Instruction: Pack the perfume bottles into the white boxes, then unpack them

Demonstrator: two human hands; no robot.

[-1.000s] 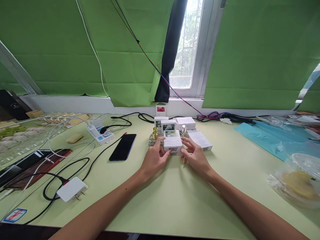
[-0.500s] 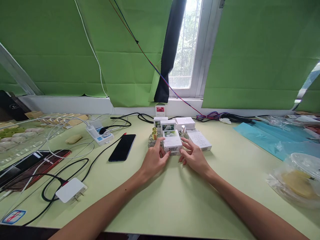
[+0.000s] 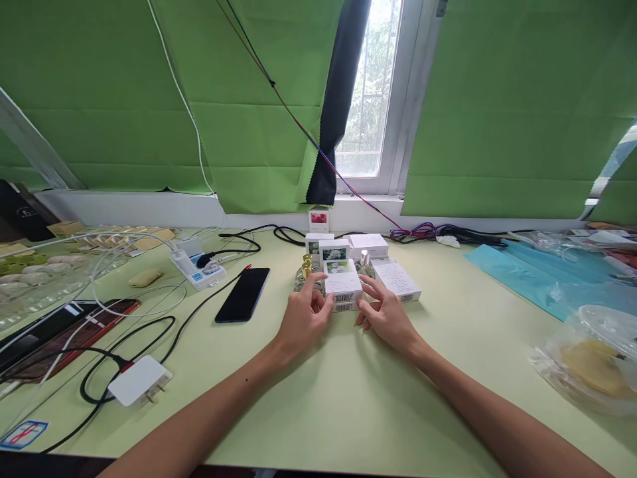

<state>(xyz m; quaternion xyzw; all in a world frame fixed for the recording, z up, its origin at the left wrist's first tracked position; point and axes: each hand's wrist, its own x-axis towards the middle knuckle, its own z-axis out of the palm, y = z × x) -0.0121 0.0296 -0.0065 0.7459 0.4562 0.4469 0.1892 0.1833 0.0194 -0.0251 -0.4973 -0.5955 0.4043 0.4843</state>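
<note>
A small white box (image 3: 342, 282) with a flower picture and a barcode lies flat on another white box (image 3: 345, 307) at the middle of the table. My left hand (image 3: 306, 312) is at its left side, fingers curled, index finger on the upper left edge. At the right side, my right hand (image 3: 384, 311) has its fingers bent against the box. A glass bottle with a gold cap (image 3: 307, 265) stands behind my left hand, and one with a silver cap (image 3: 365, 259) behind my right. More white boxes (image 3: 334, 250) stand just behind.
A black phone (image 3: 243, 295) lies to the left, near a power strip (image 3: 199, 265), cables and a white charger (image 3: 140, 381). Blue plastic sheet (image 3: 522, 272) and a clear plastic container (image 3: 597, 358) are at the right. Bundled wires (image 3: 418, 232) run along the back wall.
Both hands stay at the sides of the stacked boxes. My left thumb has drawn back slightly to the left from the front of the stack; the boxes stay in place.
</note>
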